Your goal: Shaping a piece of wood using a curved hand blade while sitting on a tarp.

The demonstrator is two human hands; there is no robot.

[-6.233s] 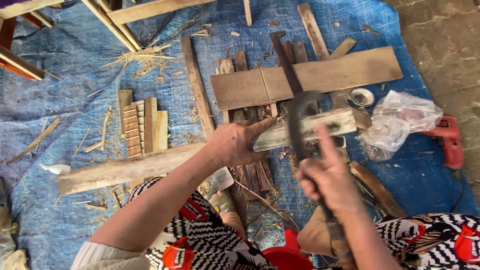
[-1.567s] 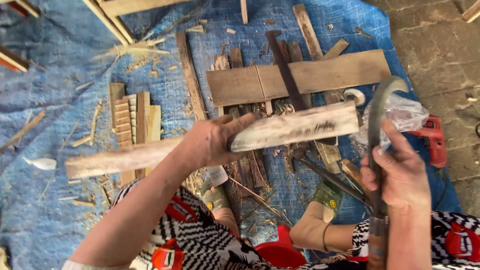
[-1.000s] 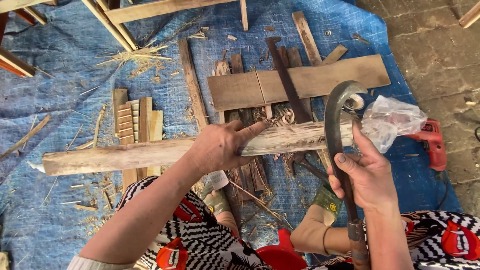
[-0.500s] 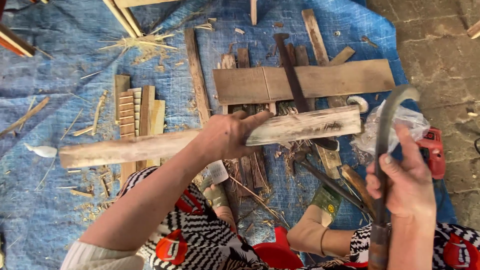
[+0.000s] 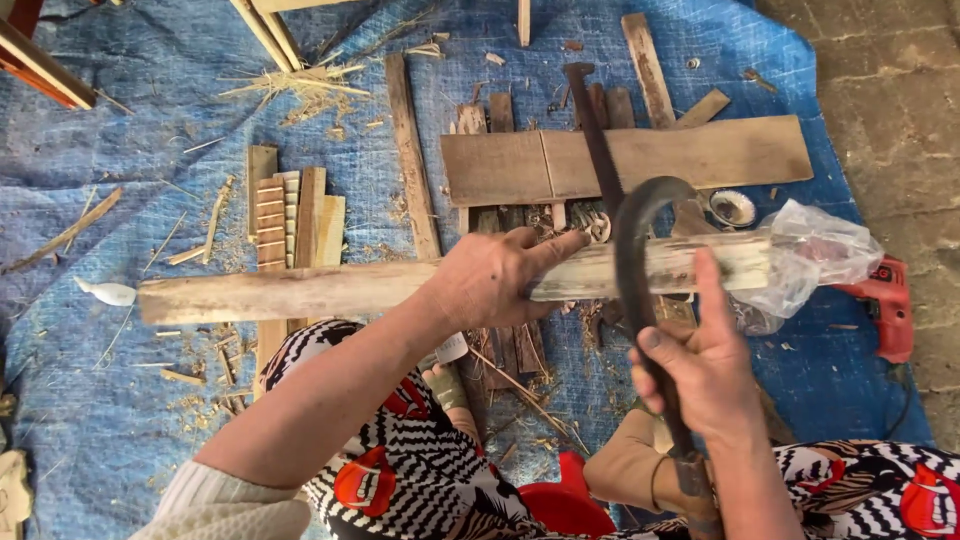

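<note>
Whereas half a second ago the curved blade was raised clear to the right of the stick, it now hooks over the stick (image 5: 330,290) near its right end, and the right hand has come in toward the middle. The left hand (image 5: 495,280) is closed over the stick at about its midpoint, fingers stretched along the wood and pointing right. The right hand (image 5: 705,365) is wrapped around the handle of the blade (image 5: 635,260), thumb up against the stick's near face. One stick is held level above the blue tarp (image 5: 120,130), running left to right across the person's lap.

Beyond the stick lies one wide board (image 5: 640,160), with a dark bar (image 5: 595,130) angled across it and several narrower slats poking out from under it. Left of the board lies one long slat (image 5: 410,150), and farther left a small stack of short slats (image 5: 290,215); I cannot count them surely. At the stick's right end sits one crumpled clear bag (image 5: 815,255), which hides the stick's tip from nothing but crowds it; one red drill (image 5: 885,305) lies just beyond the bag. Shavings and splinters scatter over the tarp. One small white scrap (image 5: 108,293) lies left of the stick's end.
</note>
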